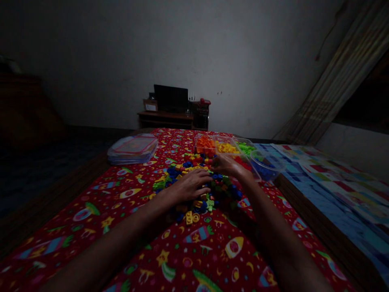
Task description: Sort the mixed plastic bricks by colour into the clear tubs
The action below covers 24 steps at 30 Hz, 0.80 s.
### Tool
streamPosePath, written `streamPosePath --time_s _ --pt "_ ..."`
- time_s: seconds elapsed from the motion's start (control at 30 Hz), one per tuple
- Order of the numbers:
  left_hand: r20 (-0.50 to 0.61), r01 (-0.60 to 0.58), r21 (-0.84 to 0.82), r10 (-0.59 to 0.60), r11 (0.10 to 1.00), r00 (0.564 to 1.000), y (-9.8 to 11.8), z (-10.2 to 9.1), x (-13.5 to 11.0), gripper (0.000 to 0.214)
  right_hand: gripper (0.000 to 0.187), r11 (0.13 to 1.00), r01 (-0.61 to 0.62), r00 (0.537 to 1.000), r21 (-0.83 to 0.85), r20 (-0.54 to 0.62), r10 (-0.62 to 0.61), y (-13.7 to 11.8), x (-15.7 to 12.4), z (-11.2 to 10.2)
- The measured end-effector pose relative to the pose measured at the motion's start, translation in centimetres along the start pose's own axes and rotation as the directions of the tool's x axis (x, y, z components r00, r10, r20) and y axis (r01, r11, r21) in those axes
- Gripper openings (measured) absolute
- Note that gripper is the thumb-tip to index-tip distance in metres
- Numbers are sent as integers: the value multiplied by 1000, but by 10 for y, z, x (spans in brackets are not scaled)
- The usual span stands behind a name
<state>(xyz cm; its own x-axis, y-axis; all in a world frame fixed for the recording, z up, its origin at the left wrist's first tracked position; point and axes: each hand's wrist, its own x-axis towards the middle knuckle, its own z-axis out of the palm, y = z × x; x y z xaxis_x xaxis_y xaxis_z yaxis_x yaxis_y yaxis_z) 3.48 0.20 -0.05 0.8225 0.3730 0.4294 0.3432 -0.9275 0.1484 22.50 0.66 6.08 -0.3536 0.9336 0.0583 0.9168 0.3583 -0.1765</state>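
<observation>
A heap of small plastic building bricks [223, 190] in blue, yellow, green, red and orange lies on a red cloth printed with rockets and stars [100, 219]. My left hand [191, 185] rests palm down on the near left of the heap. My right hand [227, 165] reaches over its far side, fingertips down among the bricks, beside a clear tray of red bricks [243, 162]. In the dim light, I cannot tell whether either hand holds a brick.
Clear tubs of orange bricks [205, 146], yellow bricks [225, 147] and green bricks [246, 148] stand at the far end, with a clear tub of blue bricks [264, 168] to the right. Stacked clear lids [133, 149] lie at far left. A patterned blue cloth [334, 194] lies right.
</observation>
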Motion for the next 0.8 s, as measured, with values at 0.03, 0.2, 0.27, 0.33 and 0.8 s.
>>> streamPosePath --time_s 0.03,0.2,0.27,0.33,0.8 --pt "29 4 42 -5 999 1000 2 0 0 25 22 1000 8 999 -16 42 -7 -3 0 1" --pt "74 126 70 -131 990 989 -15 -9 -5 18 25 998 35 970 -49 242 -22 -15 2 11" --pt "48 195 47 -197 980 979 -28 -15 -8 18 28 996 34 969 -84 246 -12 -19 2 15" --pt "39 253 11 -253 967 967 -39 -20 -11 17 29 995 22 976 -102 218 1 -23 2 18" --pt "-14 376 37 -375 926 927 -77 0 -27 37 31 994 -47 993 99 -99 57 -21 13 27"
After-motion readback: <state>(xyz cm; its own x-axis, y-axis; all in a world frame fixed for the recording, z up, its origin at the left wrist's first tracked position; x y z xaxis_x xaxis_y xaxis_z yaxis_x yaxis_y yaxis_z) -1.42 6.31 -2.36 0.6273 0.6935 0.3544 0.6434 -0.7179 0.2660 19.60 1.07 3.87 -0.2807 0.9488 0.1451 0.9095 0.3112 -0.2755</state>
